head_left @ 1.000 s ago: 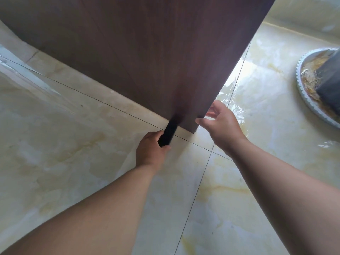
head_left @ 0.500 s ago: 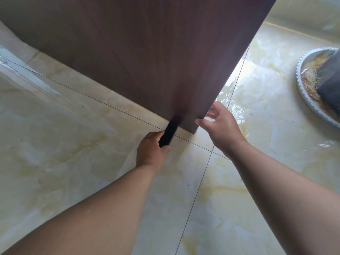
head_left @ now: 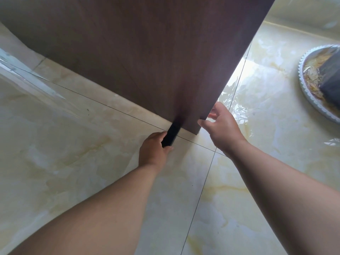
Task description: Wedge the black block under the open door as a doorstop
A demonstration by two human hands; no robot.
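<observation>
Head view: looking down at glossy cream marble-tile floor.
Block: narrow black rectangular block lying on floor, far end sitting under bottom edge of dark brown wooden door, nr its free corner.
Left hand: fingers gripping block's near end.
Right hand: fingers spread loose, touching door's corner edge, grasping nothing.
Far right: round white scalloped tray, well apart.

Glossy cream marble-look tile floor, thin dark grout lines crossing just beside the door's bottom corner. Black block lies flat on the tile, far end tucked under the door's lower edge near that corner. White scallop-rimmed plate sits on the floor well right of the door, a dark object on it.
</observation>
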